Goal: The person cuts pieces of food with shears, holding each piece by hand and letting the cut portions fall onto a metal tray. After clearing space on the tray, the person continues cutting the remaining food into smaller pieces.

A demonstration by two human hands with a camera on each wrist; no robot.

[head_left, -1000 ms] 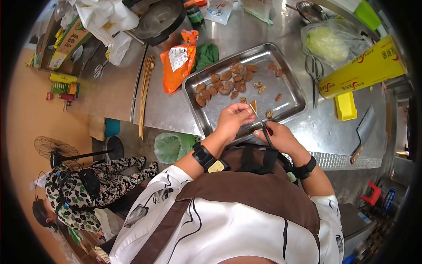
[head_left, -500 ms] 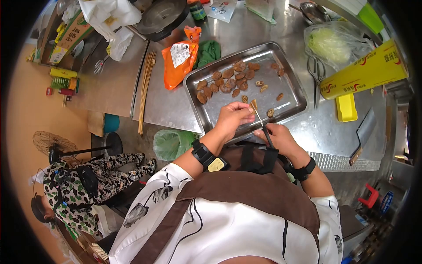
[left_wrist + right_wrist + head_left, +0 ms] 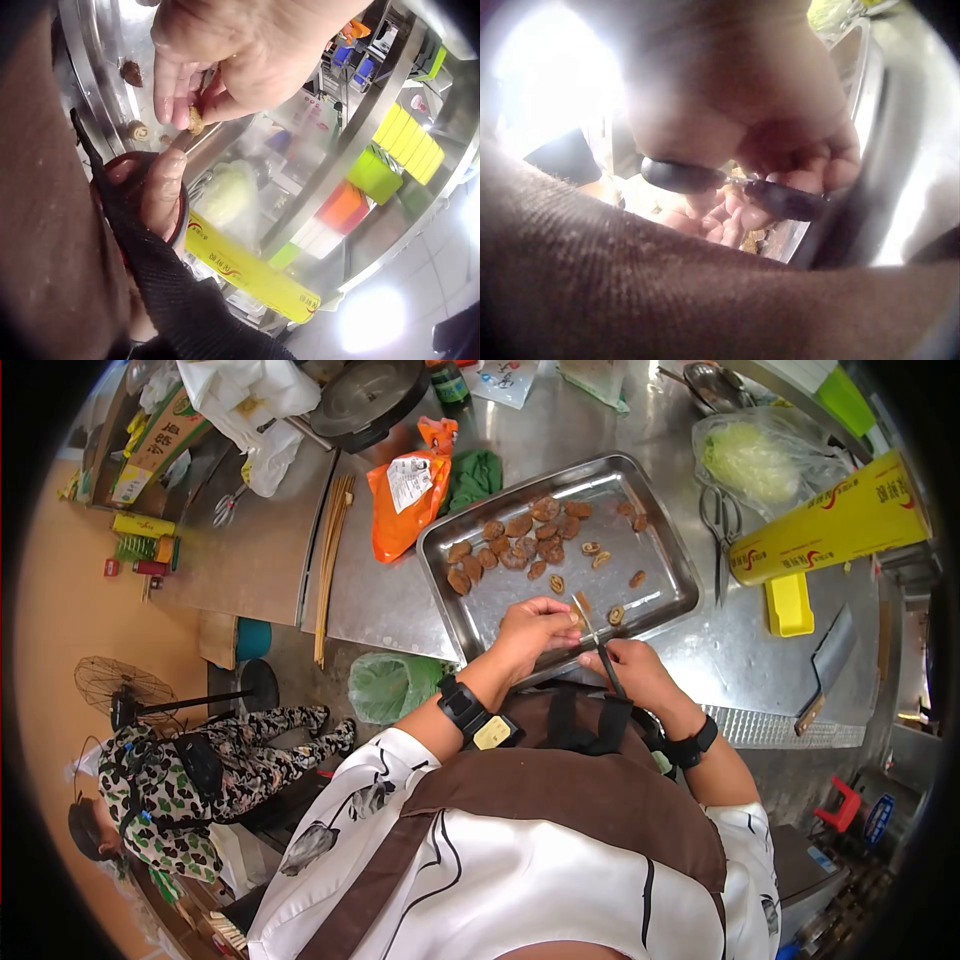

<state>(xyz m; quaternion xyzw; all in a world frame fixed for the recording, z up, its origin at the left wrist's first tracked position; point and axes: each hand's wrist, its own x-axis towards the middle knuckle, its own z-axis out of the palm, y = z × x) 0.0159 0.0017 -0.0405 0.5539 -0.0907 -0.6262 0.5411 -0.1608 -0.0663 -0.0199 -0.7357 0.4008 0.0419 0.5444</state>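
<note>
Over the near side of a metal tray (image 3: 683,603), my left hand (image 3: 537,630) pinches a small brown food piece (image 3: 196,120) between thumb and fingertips. My right hand (image 3: 640,670) grips black-handled scissors (image 3: 608,668), their blades pointing away from me beside the left fingertips. In the right wrist view the dark scissor handles (image 3: 682,177) lie within the right hand, with the left fingers (image 3: 718,225) beyond. A tan strip (image 3: 585,601) shows by the blade tips. Brown wrinkled lumps (image 3: 520,550) lie at the tray's far left, and several cut ring-like slices (image 3: 600,560) lie towards the right.
An orange packet (image 3: 408,495) and green cloth (image 3: 473,482) lie left of the tray, beside long sticks (image 3: 333,570). To the right are other scissors (image 3: 720,525), a yellow wrap box (image 3: 830,520) and a cleaver (image 3: 830,650). A green-lined bin (image 3: 395,690) stands below; a person (image 3: 165,790) is at left.
The scissor blades have come across the piece at the left fingertips, and a tan strip now shows separately just beyond them. Both hands stay in nearly the same place.
</note>
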